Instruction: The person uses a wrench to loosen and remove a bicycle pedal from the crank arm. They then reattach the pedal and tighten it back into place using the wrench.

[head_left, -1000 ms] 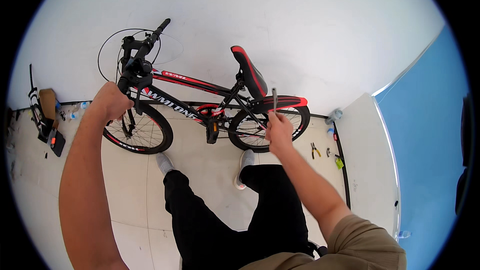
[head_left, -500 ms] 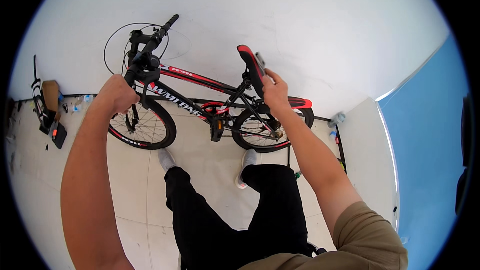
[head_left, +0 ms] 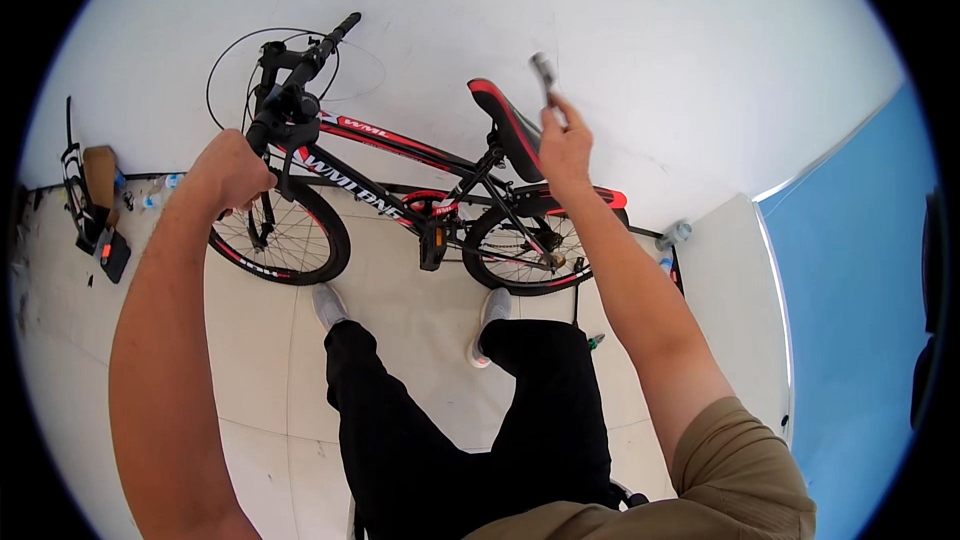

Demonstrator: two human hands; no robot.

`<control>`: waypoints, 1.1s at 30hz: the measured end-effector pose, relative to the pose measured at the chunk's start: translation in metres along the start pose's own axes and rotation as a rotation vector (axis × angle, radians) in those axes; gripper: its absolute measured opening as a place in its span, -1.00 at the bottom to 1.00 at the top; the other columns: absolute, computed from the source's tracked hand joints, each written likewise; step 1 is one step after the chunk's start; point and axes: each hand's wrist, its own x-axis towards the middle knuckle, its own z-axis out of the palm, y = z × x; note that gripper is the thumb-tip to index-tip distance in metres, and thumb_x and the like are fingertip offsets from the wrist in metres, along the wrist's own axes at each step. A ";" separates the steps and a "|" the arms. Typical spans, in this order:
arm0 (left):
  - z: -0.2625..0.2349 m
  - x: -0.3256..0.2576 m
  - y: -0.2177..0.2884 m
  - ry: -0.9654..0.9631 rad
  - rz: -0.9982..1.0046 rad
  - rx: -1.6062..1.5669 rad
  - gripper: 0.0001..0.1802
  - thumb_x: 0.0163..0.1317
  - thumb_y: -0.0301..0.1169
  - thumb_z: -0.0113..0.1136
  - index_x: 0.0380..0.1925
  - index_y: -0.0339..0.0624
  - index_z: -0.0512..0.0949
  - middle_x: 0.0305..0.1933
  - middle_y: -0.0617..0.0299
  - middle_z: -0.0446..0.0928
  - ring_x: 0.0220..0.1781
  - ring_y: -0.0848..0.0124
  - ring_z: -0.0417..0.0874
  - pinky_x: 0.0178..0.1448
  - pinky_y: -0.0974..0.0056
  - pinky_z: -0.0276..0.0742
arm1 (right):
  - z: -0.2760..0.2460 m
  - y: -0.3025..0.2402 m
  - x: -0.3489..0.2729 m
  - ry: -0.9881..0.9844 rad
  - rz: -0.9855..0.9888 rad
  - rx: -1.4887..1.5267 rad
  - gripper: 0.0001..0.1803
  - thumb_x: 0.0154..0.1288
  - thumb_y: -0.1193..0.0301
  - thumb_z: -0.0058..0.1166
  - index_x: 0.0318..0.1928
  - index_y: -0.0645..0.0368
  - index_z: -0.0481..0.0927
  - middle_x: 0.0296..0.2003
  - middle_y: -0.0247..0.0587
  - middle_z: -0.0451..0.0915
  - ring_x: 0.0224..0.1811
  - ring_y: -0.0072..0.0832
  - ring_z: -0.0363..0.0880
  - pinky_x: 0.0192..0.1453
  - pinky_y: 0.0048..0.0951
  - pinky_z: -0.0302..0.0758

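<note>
A black and red bicycle (head_left: 380, 185) stands along the white wall, its handlebar at the left and its saddle (head_left: 510, 130) at the right. My left hand (head_left: 232, 172) is closed round the near grip of the handlebar (head_left: 283, 110), beside the brake lever. Raised just right of the saddle, my right hand (head_left: 567, 145) is closed on a short grey tool that looks like metal (head_left: 543, 72). The tool points up, apart from the saddle, and is too blurred to tell its kind. My fingers hide its lower end.
At the far left a bicycle fork (head_left: 80, 185) leans by a cardboard box (head_left: 101, 180), with a black and orange case (head_left: 115, 255) near it. Clear plastic bottles (head_left: 675, 234) lie at the wall's foot. A blue panel (head_left: 850, 290) rises at the right. My feet are near the bicycle.
My right hand has moved up and slightly right with the grey tool, away from the saddle. My left hand stays on the handlebar grip. The view has shifted slightly.
</note>
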 end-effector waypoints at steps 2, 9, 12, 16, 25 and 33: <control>-0.004 0.000 0.000 -0.004 -0.043 -0.040 -0.73 0.01 -0.46 0.28 -0.73 -0.43 0.52 -0.71 0.04 0.54 -0.72 0.27 0.56 -0.60 0.16 0.46 | 0.005 -0.006 -0.002 0.132 -0.092 0.091 -0.59 0.43 0.36 0.03 0.21 0.27 0.53 -0.46 -0.34 0.53 -0.49 -0.64 0.37 -0.40 -0.45 0.35; 0.004 0.004 -0.001 -0.050 0.006 -0.029 -0.72 0.08 -0.48 0.27 -0.74 -0.38 0.50 -0.69 0.05 0.54 -0.72 0.31 0.55 -0.67 0.20 0.40 | 0.013 0.024 -0.010 -0.184 -0.029 -0.045 -0.61 0.41 0.37 0.05 0.15 0.30 0.60 -0.17 -0.03 0.69 -0.18 -0.44 0.58 0.03 -0.41 0.49; -0.002 0.002 0.000 -0.041 -0.035 -0.040 -0.72 0.07 -0.50 0.26 -0.74 -0.39 0.49 -0.68 0.05 0.54 -0.72 0.31 0.55 -0.68 0.20 0.39 | 0.013 0.003 -0.009 -0.032 -0.006 0.028 -0.63 0.42 0.37 0.03 0.13 0.31 0.60 -0.20 -0.03 0.68 -0.19 -0.46 0.57 0.00 -0.42 0.49; -0.004 -0.001 -0.001 -0.046 -0.035 -0.060 -0.73 0.08 -0.51 0.26 -0.74 -0.39 0.50 -0.68 0.05 0.54 -0.71 0.30 0.56 -0.70 0.20 0.38 | 0.018 -0.005 -0.016 0.031 -0.139 -0.006 -0.66 0.46 0.37 -0.02 0.09 0.32 0.60 -0.34 -0.15 0.62 -0.35 -0.55 0.49 -0.21 -0.47 0.44; -0.001 -0.001 0.001 -0.018 -0.026 -0.070 -0.73 0.07 -0.51 0.26 -0.74 -0.40 0.50 -0.68 0.07 0.54 -0.71 0.30 0.55 -0.69 0.20 0.39 | 0.015 0.009 -0.016 -0.057 -0.046 0.031 -0.61 0.40 0.37 0.08 0.16 0.29 0.58 -0.40 -0.23 0.61 -0.44 -0.58 0.46 -0.31 -0.47 0.44; 0.000 0.005 0.000 -0.036 -0.021 -0.076 -0.75 0.06 -0.51 0.26 -0.71 -0.41 0.51 -0.69 0.07 0.53 -0.76 0.31 0.51 -0.70 0.20 0.39 | 0.022 0.022 -0.014 -0.051 -0.303 -0.044 -0.65 0.43 0.38 0.02 0.12 0.31 0.57 -0.46 -0.18 0.60 -0.49 -0.59 0.45 -0.37 -0.46 0.42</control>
